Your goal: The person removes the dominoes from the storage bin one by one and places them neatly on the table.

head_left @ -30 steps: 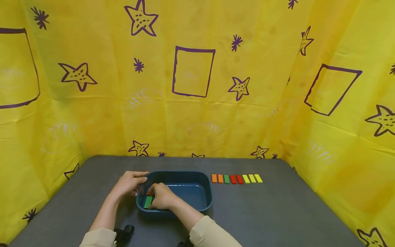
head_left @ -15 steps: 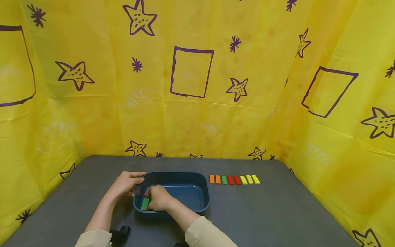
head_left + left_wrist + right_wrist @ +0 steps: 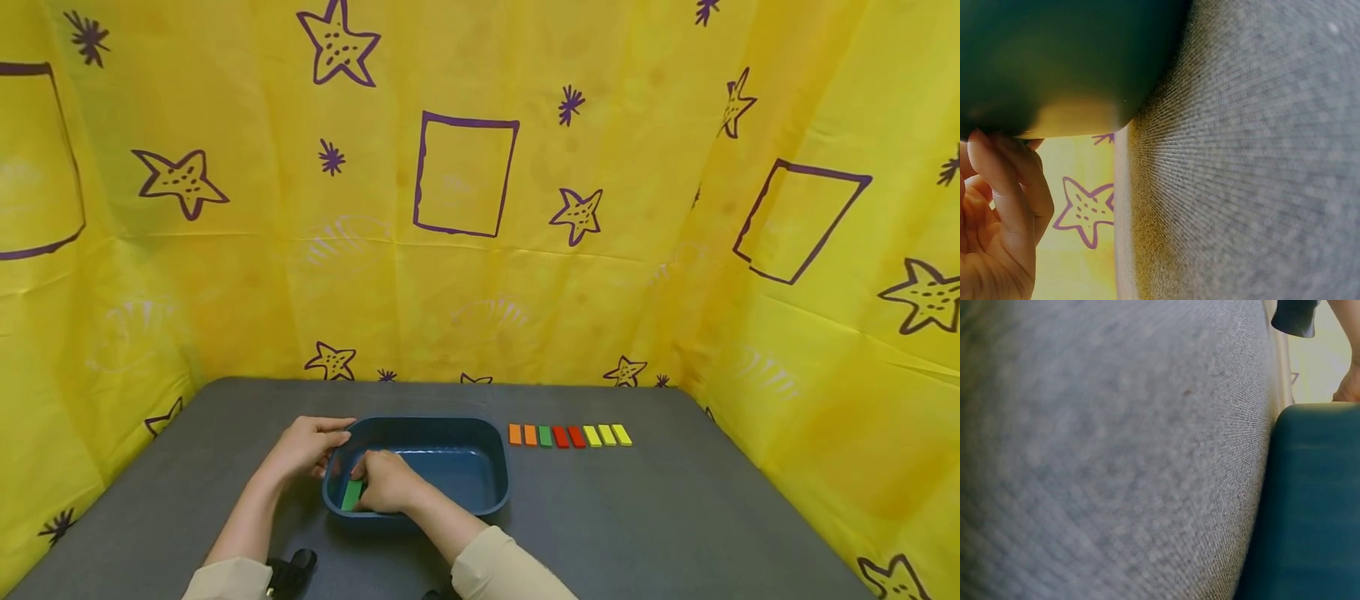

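A dark blue tub [image 3: 480, 467] stands on the grey table [image 3: 637, 517]. A green block [image 3: 350, 495] lies in the tub's near left corner. My right hand [image 3: 382, 482] is inside the tub, its curled fingers on the block's right side. My left hand [image 3: 306, 446] rests against the tub's left end from outside. In the left wrist view its fingertips [image 3: 997, 169] touch the tub's outer wall [image 3: 1054, 56]. The right wrist view shows only table cloth [image 3: 1116, 450] and the tub wall [image 3: 1316, 506].
Right of the tub, a row of flat blocks [image 3: 570, 436] lies on the table: two orange, a green, two red, three yellow. Yellow star-printed cloth walls [image 3: 465, 250] close in the back and both sides. A black strap [image 3: 296, 571] sits at my left sleeve.
The head view has shifted a little. Both hands, the tub and the green block keep their places.
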Available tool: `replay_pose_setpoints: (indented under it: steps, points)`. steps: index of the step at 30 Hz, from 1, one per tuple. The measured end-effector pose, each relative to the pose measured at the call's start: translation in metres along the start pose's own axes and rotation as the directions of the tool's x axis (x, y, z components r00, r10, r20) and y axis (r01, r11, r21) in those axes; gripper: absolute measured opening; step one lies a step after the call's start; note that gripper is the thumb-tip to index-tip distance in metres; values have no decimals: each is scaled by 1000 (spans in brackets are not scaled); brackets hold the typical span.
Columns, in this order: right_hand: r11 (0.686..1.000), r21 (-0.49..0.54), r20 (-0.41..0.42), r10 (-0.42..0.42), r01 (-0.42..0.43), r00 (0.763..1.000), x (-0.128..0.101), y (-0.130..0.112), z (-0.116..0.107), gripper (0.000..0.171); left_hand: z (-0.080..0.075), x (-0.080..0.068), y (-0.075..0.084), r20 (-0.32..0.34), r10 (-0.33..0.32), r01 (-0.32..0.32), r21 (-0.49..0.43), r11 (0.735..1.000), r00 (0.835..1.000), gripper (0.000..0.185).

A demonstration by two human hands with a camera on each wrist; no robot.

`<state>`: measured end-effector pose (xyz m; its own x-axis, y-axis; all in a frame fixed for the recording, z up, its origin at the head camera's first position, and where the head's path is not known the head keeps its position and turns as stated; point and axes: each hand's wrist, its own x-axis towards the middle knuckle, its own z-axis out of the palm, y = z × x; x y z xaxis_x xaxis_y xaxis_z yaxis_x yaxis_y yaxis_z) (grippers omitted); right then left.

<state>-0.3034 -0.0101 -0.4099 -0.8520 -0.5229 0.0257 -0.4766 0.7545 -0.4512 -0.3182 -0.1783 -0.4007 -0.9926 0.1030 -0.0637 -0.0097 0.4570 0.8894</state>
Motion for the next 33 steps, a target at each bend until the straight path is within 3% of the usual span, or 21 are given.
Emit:
replay_pose_setpoints:
  steps: [5,11,14,19,22,33]
  points:
    - [977,206,-29,64,-57,998,-1,3,-3,35,0,1,1,4,-9,9,-5,1000,1000,45]
    - [895,436,-98,154,-96,983,-2,8,-9,43,0,0,2,6,3,-3,-6,1000,1000,46]
    - [831,547,-115,194,-101,974,-2,12,-13,45,1,1,2,7,3,-3,-4,1000,1000,46]
    - [650,755,-79,209,-78,975,-2,19,-21,46,1,1,2,8,-5,5,3,1000,1000,46]
    - [592,805,-83,192,-48,978,-3,25,-27,48,1,2,1,10,-12,12,4,1000,1000,46]
    - [666,746,-169,219,-20,961,-8,39,-52,54,0,0,1,7,-16,16,12,1000,1000,46]
